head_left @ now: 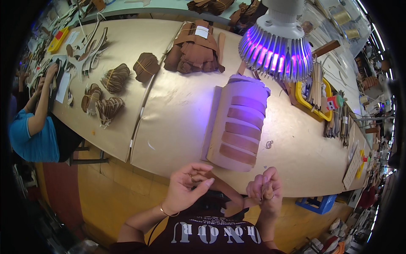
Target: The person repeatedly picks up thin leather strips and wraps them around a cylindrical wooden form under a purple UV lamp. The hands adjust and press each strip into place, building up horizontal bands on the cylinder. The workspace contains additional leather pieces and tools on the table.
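Note:
In front of my body, below the table's near edge, a brown leather strip stretches between my hands. My left hand grips its upper end between thumb and fingers. Fingers curled, my right hand pinches near the strip's other end; part of that end is hidden. Just beyond my hands lies a rounded, pale form on a flat board. Several brown leather strips lie across it in a spaced row.
A finned lamp glowing purple hangs over the form's far right. Banded leather bundles lie at the back and left of the gold-covered table. At right stands a yellow tray of sticks. A co-worker in a blue shirt works far left.

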`<action>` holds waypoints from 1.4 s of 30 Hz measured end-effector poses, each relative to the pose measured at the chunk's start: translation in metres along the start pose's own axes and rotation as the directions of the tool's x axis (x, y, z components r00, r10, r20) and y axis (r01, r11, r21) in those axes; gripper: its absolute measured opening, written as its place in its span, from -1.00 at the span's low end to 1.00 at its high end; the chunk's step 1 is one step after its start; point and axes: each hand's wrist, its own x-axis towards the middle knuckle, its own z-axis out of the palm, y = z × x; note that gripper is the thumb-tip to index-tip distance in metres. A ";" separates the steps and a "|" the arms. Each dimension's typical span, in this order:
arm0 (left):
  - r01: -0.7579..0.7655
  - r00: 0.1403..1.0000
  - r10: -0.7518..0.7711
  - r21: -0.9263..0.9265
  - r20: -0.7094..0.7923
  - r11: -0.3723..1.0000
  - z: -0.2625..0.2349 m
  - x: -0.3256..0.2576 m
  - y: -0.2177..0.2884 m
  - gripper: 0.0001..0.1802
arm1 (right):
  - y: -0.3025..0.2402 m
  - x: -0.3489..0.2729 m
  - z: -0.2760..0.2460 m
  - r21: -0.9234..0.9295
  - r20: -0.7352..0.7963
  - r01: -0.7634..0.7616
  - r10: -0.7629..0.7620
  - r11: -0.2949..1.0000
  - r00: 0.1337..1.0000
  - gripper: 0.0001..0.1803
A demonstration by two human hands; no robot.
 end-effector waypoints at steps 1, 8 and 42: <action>0.013 0.999 -0.013 0.004 -0.035 1.000 -0.002 0.001 0.002 -0.66 | -0.010 0.001 -0.007 -0.156 -0.008 -0.015 0.014 0.988 1.000 -0.74; 0.025 0.984 0.097 0.647 -0.152 0.762 -0.043 0.039 -0.001 -0.71 | -0.032 0.032 -0.044 -0.903 -0.430 -0.426 -0.115 0.061 0.895 -0.80; -0.371 0.924 0.252 0.516 0.287 0.772 0.039 0.125 0.116 -0.86 | -0.116 0.155 0.009 -0.771 0.362 0.477 -0.327 0.421 0.873 -0.50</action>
